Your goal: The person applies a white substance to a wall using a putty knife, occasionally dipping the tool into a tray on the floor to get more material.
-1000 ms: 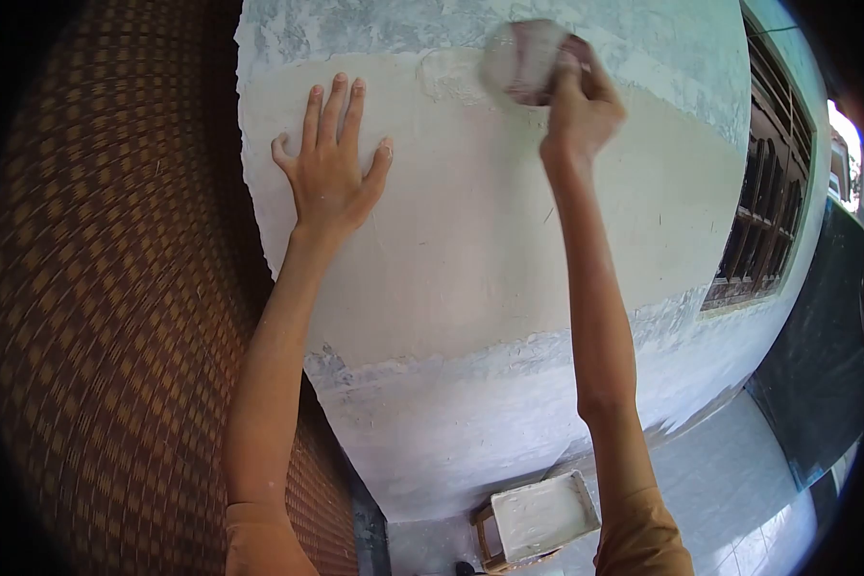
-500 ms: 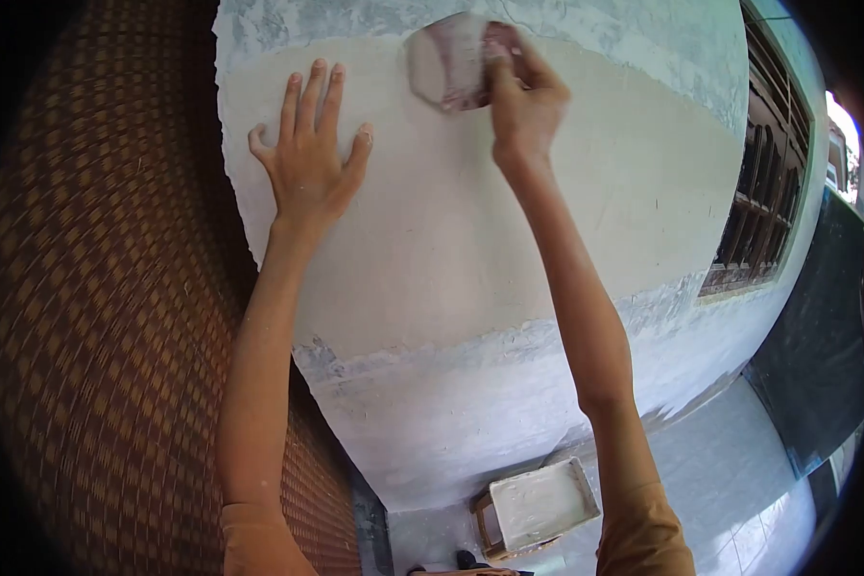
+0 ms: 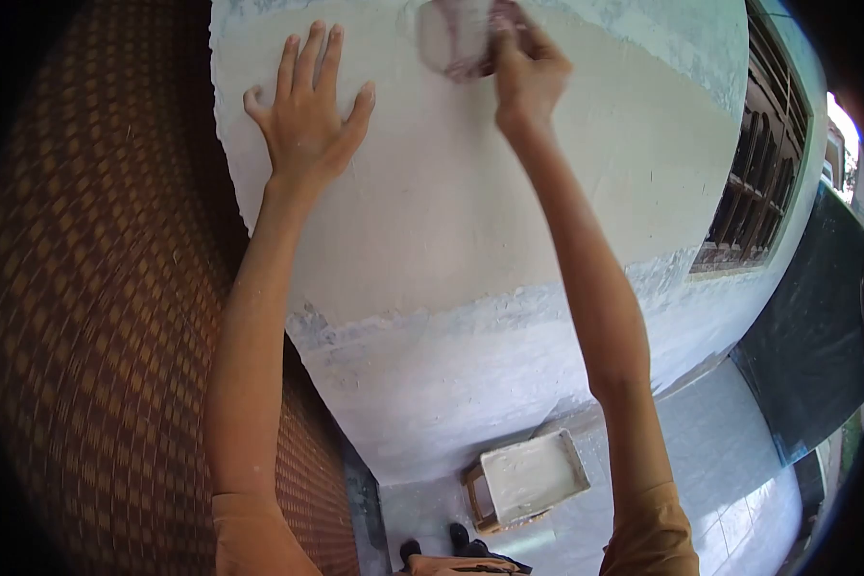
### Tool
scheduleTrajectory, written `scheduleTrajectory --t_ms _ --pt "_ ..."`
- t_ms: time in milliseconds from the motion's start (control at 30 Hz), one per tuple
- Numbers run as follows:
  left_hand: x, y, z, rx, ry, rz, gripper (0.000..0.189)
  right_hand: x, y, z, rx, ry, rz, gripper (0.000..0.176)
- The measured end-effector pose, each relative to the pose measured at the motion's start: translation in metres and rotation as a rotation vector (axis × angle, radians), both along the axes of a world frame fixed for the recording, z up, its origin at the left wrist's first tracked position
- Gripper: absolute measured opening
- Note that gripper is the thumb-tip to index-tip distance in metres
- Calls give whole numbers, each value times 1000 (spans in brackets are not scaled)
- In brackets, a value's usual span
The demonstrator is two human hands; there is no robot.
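Observation:
My left hand [image 3: 305, 120] lies against the wall [image 3: 403, 230] with its fingers spread, near the wall's left edge. Higher up and to the right, my right hand [image 3: 531, 72] grips a flat, whitish piece with reddish-brown patches [image 3: 451, 36]. Thumb and fingers close on its right side, and its face lies along the wall. Motion blurs this piece, and the top of the view cuts it off; I cannot tell its kind. Around both hands the wall carries a smooth cream coat, bordered by rougher bluish-white bands above and below.
A tray of pale paste [image 3: 536, 477] rests on a small wooden stand by the wall's foot. Woven brown matting [image 3: 115, 288] hangs at the left. To the right are a dark wooden window [image 3: 758, 182] and a black sheet [image 3: 811, 326]. My feet stand on grey tiles.
The view has tilted down, so the wall and both hands sit higher and more floor shows. The right hand still holds the flat piece against the wall; the left hand stays spread.

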State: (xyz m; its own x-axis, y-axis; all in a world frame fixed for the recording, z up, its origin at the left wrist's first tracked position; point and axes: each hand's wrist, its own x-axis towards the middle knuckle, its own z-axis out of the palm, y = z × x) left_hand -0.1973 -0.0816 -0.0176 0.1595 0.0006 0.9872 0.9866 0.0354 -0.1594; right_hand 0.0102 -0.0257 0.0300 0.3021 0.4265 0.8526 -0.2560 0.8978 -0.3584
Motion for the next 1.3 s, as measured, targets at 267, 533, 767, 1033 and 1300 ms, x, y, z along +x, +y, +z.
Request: scheduleTrajectory --t_ms 267,533,767,1033,1300 --pt "53 -47 -55 -372 -257 -137 69 134 4 -62 -127 153 -22 30" --pt "139 -103 -293 -564 -516 -421 59 209 -60 -287 -515 -223 182 26" --pt "258 -186 -526 -981 -1431 -471 60 263 -114 -500 -957 -630 115 29" --pt "343 -258 -702 -1219 -2280 -333 70 304 -169 -689 -1022 -1046 14 24" --pt "374 -245 -769 -965 -2723 -471 71 311 -190 -801 -890 -1240 89 22"
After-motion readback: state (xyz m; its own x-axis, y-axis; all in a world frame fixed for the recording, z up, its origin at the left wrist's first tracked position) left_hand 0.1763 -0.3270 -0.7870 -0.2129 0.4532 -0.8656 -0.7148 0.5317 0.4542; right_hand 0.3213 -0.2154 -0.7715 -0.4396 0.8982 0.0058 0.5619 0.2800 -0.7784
